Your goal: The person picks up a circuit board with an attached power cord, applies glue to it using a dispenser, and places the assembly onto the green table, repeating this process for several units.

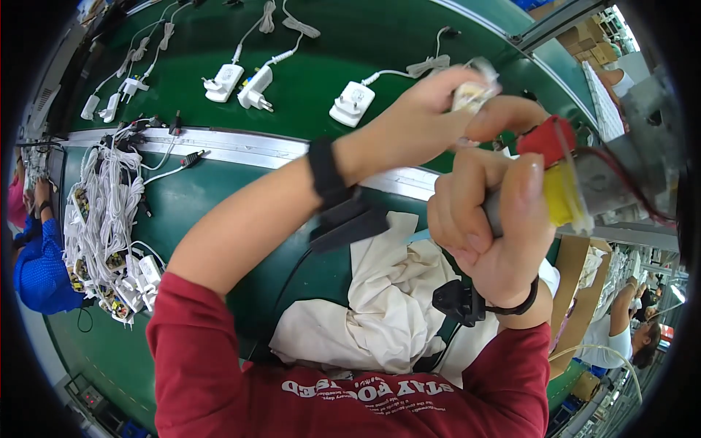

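My left hand (pixel 420 109) reaches across to the upper right, fingers closed on a small whitish piece (pixel 471 96); motion smears it, so its kind does not show. Just below, my right hand (pixel 493 204) is wrapped round a grey cylindrical tool (pixel 606 204) with a yellow band, a red block and thin dark red wires. The tool's front end sits close to the left fingers; whether it touches the whitish piece I cannot tell. Beside my left hand, a white plug adapter (pixel 353 104) with a bundled cord lies on the green conveyor belt (pixel 307 87).
More white adapters (pixel 223 82) lie along the belt behind a metal rail (pixel 241 146). A heap of white cords and adapters (pixel 106 219) covers the left bench. Crumpled white cloth (pixel 387 299) lies before me, a cardboard box (pixel 580 292) at right. Other people work on both sides.
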`<control>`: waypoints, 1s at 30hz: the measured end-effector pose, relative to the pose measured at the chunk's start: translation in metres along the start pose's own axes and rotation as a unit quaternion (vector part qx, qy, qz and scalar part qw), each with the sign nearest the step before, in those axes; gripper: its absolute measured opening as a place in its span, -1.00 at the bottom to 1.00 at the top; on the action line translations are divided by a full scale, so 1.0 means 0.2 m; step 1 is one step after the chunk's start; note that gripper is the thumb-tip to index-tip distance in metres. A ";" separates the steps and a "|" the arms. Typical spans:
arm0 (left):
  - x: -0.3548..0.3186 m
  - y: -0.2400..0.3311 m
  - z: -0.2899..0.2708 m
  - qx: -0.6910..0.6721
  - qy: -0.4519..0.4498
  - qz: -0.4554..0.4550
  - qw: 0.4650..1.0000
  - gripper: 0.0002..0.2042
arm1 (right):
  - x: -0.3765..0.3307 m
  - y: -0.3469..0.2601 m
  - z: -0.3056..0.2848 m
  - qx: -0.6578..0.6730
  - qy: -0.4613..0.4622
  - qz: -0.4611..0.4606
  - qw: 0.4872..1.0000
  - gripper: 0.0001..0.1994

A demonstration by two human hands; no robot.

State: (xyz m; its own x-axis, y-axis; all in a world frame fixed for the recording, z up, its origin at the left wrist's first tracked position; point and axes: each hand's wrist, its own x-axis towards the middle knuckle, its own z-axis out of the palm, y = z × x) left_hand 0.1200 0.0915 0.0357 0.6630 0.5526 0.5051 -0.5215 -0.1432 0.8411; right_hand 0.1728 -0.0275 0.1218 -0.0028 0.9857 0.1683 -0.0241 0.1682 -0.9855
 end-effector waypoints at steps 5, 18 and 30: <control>0.21 0.09 0.05 0.263 -0.048 0.251 0.931 -0.71 | -0.01 -0.10 0.00 0.008 -0.019 -0.018 1.000 -0.60; -0.05 0.22 -0.11 0.747 -0.063 -0.195 0.633 -0.72 | 0.00 -0.20 -0.04 0.024 0.054 -0.027 0.998 -0.66; -0.45 0.38 0.11 -0.230 0.122 -0.387 0.885 -0.64 | 0.12 -0.19 -0.02 0.030 0.111 -0.044 0.992 -0.70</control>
State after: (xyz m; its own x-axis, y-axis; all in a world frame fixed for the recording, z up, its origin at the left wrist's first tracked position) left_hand 0.0316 0.0130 0.0580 0.8107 0.5082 -0.2907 -0.1635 0.6733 0.7211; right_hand 0.1767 -0.0108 0.1639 0.2224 0.9456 0.2374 -0.0737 0.2591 -0.9630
